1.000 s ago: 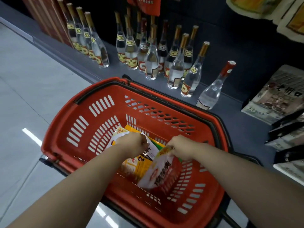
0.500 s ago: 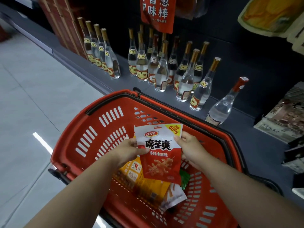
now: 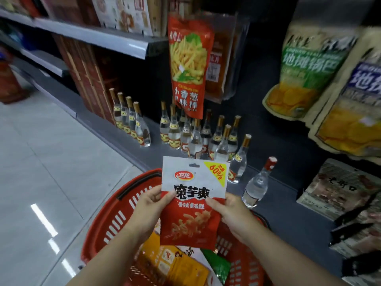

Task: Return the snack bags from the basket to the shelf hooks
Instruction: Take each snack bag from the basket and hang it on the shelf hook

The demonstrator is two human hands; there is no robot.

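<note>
- Holding one red and white snack bag [image 3: 193,203] upright above the red plastic basket [image 3: 115,221], both hands grasp it at its sides.
- The left hand [image 3: 148,211] pinches the left edge, thumb on the front.
- The right hand [image 3: 228,215] pinches the right edge in the same way.
- Inside the basket lie a yellow-orange snack bag [image 3: 173,265] and a green bag [image 3: 220,267].
- Clear glass bottles with gold caps [image 3: 198,135] stand on the low dark shelf [image 3: 278,215] behind.
- A tall red bag of sticks [image 3: 188,65] hangs higher on the shelf wall.
</note>
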